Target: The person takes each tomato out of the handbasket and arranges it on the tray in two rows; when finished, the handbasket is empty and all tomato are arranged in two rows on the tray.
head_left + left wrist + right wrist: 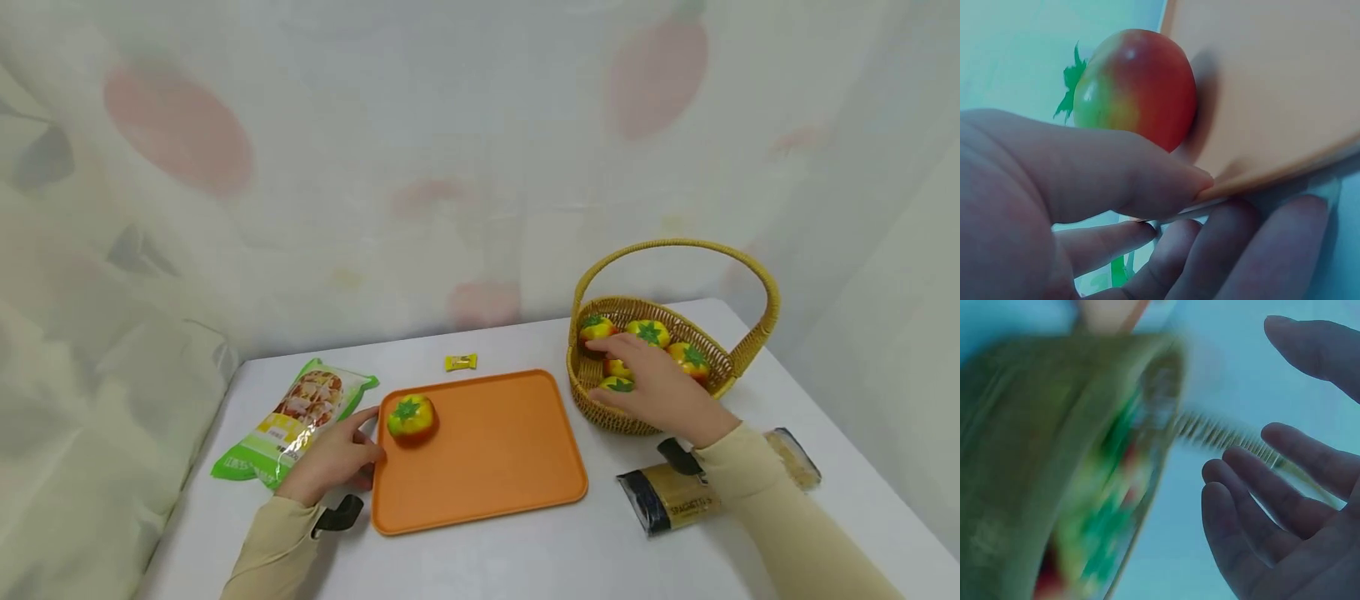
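The pack (667, 500) reads "SPAGHETTI"; print on the bag (309, 393) is too small to read. The right hand (663, 387) hovers, fingers spread, over tomatoes (648, 333) in the basket (603, 416). The left hand (336, 455) pinches the rim of the tray (495, 450), one tomato (412, 419) in its far-left corner.

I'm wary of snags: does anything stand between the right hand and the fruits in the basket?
Nothing visible does. In the head view the right hand is over the open basket, close to the fruits; the handle arches behind it.
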`<state>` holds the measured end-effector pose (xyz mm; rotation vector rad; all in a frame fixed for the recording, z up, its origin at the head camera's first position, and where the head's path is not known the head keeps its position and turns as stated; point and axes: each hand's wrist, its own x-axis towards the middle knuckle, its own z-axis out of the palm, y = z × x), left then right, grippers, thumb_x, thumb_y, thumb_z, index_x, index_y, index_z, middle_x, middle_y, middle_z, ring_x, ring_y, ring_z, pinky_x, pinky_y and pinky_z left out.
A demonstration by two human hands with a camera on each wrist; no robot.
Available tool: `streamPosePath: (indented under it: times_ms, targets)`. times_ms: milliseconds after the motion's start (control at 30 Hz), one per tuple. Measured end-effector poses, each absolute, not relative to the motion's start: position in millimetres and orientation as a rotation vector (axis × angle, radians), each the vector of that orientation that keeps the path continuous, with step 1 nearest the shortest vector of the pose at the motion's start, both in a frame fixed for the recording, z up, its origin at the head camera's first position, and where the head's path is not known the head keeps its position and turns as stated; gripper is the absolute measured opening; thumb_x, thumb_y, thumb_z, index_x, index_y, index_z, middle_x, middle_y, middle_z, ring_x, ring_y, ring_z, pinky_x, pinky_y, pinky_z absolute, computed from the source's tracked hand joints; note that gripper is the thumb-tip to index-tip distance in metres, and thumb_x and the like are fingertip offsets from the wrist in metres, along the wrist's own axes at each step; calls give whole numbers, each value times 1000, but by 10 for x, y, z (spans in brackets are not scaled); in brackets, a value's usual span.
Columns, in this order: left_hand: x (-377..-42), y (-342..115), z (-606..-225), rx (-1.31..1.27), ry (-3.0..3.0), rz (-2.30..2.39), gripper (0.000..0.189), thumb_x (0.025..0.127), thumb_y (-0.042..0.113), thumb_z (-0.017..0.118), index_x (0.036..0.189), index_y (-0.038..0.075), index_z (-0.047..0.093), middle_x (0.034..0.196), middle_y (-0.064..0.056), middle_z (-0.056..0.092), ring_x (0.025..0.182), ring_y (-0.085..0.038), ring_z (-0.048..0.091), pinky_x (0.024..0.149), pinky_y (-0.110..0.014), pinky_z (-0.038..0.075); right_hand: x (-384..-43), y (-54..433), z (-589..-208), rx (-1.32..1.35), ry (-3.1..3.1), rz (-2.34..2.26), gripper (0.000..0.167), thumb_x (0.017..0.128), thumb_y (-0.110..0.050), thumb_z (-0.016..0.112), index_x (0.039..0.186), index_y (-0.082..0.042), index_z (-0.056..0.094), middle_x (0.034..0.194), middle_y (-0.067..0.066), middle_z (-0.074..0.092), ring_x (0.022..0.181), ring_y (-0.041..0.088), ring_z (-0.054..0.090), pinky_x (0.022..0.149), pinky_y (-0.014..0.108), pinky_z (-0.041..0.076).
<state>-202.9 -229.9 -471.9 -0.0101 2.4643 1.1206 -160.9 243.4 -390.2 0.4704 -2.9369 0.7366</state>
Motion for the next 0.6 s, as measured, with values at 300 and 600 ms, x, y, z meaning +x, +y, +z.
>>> streamPosePath:
  times_ms: [300, 600]
  targets:
    - [-2050, -2265, -4695, -24, 2478, 1090, 82, 93, 13, 74, 167, 11, 39, 105, -14, 68, 71, -21, 73, 68, -38, 65, -1627, 3219, -3933, 273, -3051, 541, 71, 94, -25, 84, 154, 0, 54, 154, 30, 55, 140, 53, 54, 112, 70, 48]
    - [-2012, -2273, -4719, -63, 2465, 1121, 80, 94, 14, 74, 167, 14, 41, 107, -14, 68, 74, -22, 73, 68, -38, 65, -1786, 3410, -4062, 244, -3127, 503, 78, 93, -12, 82, 158, 8, 44, 158, 39, 45, 142, 60, 48, 115, 73, 44]
